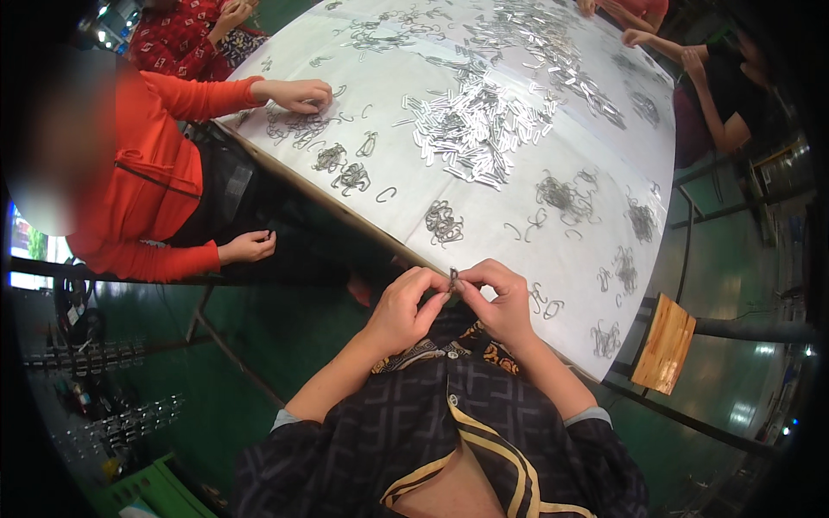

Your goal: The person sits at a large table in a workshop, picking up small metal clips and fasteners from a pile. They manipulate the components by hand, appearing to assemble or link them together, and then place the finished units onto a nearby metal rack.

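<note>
At the near edge of the white-covered table, my left hand (402,302) and my right hand (501,298) meet fingertip to fingertip. Both are closed in a pinch on one small dark metal piece (453,278), whose exact shape the fingers partly hide. A pile of bent wire hooks (444,223) lies just beyond my hands. A few more curved wire hooks (546,302) are beside my right hand. Farther off is a large heap of short, shiny metal strips (475,125).
The table (414,186) carries more heaps of wire hooks (561,197). At left, a person in a red top (164,181) reaches over hooks with one hand (298,95). Other people sit around the far sides. A wooden stool (663,345) stands right of the table.
</note>
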Demonstrator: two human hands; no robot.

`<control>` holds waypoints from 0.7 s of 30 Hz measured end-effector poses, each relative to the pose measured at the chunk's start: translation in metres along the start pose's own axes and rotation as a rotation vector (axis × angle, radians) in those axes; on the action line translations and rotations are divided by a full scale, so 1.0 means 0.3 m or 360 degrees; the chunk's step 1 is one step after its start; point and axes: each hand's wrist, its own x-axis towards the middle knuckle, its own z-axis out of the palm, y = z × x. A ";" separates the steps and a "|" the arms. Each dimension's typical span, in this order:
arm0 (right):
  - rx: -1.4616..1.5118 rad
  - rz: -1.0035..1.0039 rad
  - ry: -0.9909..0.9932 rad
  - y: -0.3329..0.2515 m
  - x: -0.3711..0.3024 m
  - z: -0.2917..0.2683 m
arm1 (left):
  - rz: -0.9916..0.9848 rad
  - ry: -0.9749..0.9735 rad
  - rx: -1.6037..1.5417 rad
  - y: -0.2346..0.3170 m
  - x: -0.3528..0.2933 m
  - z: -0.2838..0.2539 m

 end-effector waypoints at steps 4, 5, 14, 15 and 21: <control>-0.0119 -0.0113 0.0005 0.019 -0.031 0.016 | -0.0093 -0.0161 -0.0002 -0.008 -0.001 -0.030; -0.0118 -0.0127 0.0020 0.021 -0.039 0.019 | -0.0111 -0.0230 -0.0011 -0.011 0.004 -0.046; -0.0146 -0.0176 0.0128 0.030 -0.086 0.014 | 0.0297 -0.0129 0.0491 -0.137 0.260 0.028; -0.0139 -0.0164 0.0134 0.032 -0.091 0.011 | 0.0452 -0.0143 0.0588 -0.162 0.300 0.076; -0.0128 -0.0163 0.0132 0.018 -0.113 0.008 | 0.1045 -0.0353 0.1161 -0.198 0.457 0.271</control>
